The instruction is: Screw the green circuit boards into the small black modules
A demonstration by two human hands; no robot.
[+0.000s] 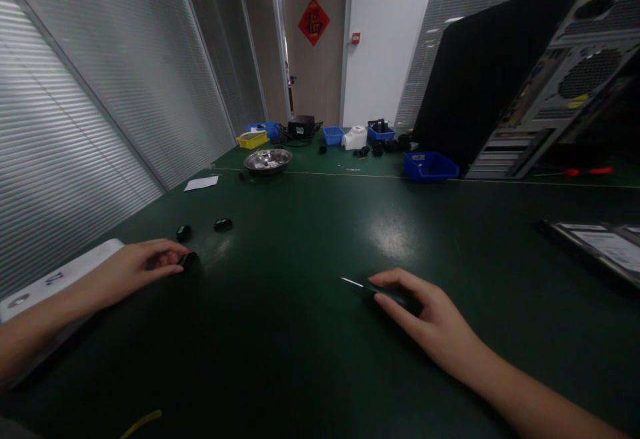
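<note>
At the left, my left hand [150, 264] pinches a small black part [187, 260] between thumb and fingers, low over the green table. Two similar small black parts lie near it, one [183, 232] just behind and another [223, 224] a little to the right. My right hand [417, 306] is right of centre, its thumb and fingers around the dark handle of a screwdriver [353, 282]. The thin metal shaft points left, away from the fingers.
A white box [95, 258] lies beside my left forearm. Farther back are a metal bowl [268, 160], white paper [201, 183] and a blue tray [431, 166]. A computer case [493, 79] stands at the back right, with a hard drive [595, 246] at the right edge.
</note>
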